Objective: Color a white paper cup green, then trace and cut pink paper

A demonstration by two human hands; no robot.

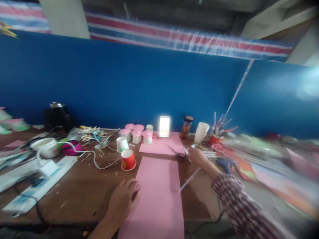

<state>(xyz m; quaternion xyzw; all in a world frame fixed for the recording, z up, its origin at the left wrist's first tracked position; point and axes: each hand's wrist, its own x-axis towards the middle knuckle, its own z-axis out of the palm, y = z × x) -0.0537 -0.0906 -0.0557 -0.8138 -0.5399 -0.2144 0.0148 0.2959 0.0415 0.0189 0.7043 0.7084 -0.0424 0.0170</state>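
Observation:
A long sheet of pink paper [158, 192] runs from the table's front edge toward the middle. My left hand [123, 199] lies on its left edge, fingers stretched out and holding nothing. Farther off, to the right of the sheet, my right hand [198, 157] reaches down to the table with curled fingers. Something thin and white shows at its fingertips, too blurred to name. Dark-handled scissors [180, 156] lie just left of that hand, on the edge of a second pink sheet [159, 147]. A narrow white strip [189, 179] slants between the right wrist and the long sheet.
Left of the paper stand a red paper cup [128, 160], a white cup [122, 144] and several pink-topped cups [137, 136]. A power strip [42, 186] with cables lies at left. At right are a jar [186, 127], a white tumbler [201, 132] and loose papers [271, 181].

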